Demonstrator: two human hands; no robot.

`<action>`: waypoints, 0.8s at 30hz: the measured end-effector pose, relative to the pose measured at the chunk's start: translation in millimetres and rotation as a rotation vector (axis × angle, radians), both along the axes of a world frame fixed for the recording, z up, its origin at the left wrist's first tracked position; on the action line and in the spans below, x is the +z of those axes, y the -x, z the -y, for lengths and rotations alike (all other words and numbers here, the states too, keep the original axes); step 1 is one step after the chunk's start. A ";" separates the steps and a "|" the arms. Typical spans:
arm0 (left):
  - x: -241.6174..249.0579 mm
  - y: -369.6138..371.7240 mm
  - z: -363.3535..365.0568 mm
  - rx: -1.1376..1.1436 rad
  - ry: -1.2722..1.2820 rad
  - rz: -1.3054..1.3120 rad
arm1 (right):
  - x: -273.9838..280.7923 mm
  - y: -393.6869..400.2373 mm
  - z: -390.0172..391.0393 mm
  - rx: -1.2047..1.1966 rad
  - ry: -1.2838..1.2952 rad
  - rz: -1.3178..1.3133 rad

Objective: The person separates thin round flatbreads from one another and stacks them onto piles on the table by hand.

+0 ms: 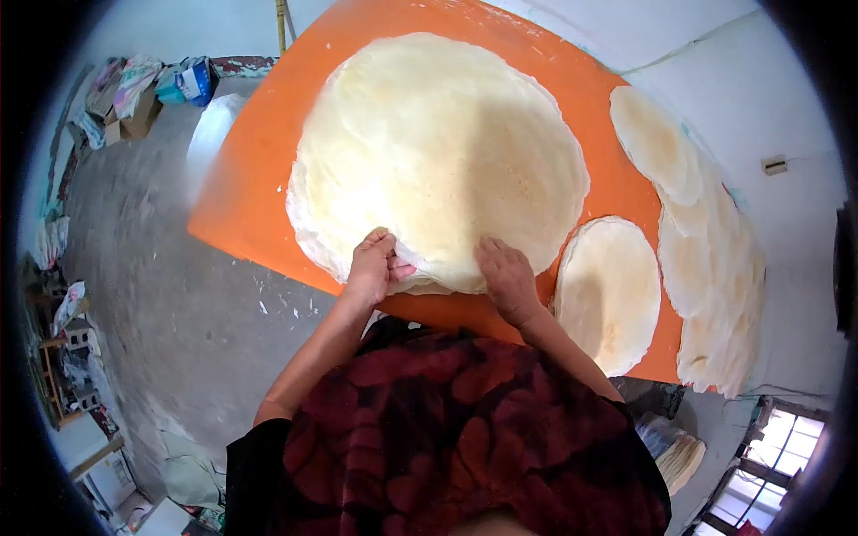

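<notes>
A large stack of thin round pancakes (429, 152) lies on an orange tabletop (246, 201), pale yellow with ragged edges. At its near edge, my left hand (374, 266) pinches the rim of the top pancake between thumb and curled fingers, and that rim is slightly lifted. To the right along the same edge, my right hand (507, 275) lies on the pancake with its fingers stretched out flat. Beside my right forearm is a smaller oval pancake pile (609, 295), perhaps folded.
More pancakes (715, 277) overlap along the table's right edge, by the white wall (764, 98). Bags and a cardboard box (138, 116) stand on the grey floor (179, 232) at the far left. A barred window (773, 456) shows at lower right.
</notes>
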State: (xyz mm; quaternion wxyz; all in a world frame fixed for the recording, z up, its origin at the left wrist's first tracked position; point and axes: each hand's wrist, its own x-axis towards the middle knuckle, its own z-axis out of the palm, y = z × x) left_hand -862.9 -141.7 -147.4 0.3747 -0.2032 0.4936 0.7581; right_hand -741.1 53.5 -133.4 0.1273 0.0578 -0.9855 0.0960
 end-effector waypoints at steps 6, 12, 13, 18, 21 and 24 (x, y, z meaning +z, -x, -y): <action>6.2 5.0 -0.4 -0.068 -0.114 0.023 | 2.6 -12.6 8.6 -0.021 0.020 0.025; -8.4 13.0 -12.0 -0.174 -0.018 -0.037 | 5.8 -19.2 14.4 -0.089 0.000 0.115; 0.8 12.9 -15.7 -0.180 -0.022 -0.028 | 13.0 -17.3 19.8 -0.096 0.026 0.119; 28.5 14.7 -23.4 -0.238 -0.096 0.000 | 14.1 2.0 34.0 -0.147 0.032 0.025; 30.2 22.3 -16.2 -0.284 -0.224 -0.008 | 9.0 17.2 12.6 -0.212 0.317 0.104; 33.7 29.6 -3.4 -0.284 -0.319 -0.012 | 61.9 69.9 -68.7 -0.400 0.481 0.380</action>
